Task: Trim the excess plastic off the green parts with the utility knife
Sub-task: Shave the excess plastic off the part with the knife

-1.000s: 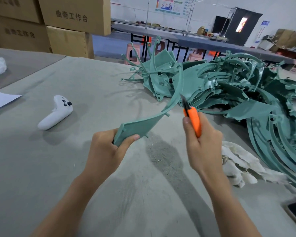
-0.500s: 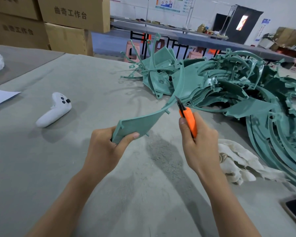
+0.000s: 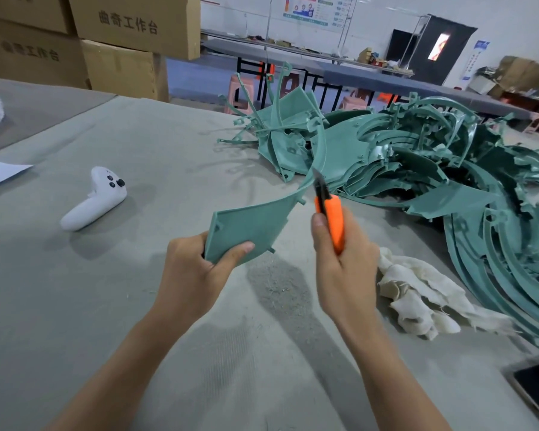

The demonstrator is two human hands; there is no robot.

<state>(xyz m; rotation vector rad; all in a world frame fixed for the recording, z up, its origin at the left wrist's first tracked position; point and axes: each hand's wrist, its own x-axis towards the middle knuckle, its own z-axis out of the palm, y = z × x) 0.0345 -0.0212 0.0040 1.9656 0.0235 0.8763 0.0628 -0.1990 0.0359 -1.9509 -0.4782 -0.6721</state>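
Currently: left hand point(image 3: 196, 269) grips curved green part point(image 3: 255, 225); right hand point(image 3: 343, 259) grips orange utility knife point(image 3: 330, 213), blade at edge. Risk: slip toward left thumb.

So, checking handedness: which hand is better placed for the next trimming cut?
Right. The right hand grips the utility knife, blade at the green part; the left hand only holds it.

I hold both forearms stretched forward, my left hand point(image 3: 193, 270) pinching the green part point(image 3: 255, 223), my right hand point(image 3: 347, 265) wrapped round the knife point(image 3: 335, 222).
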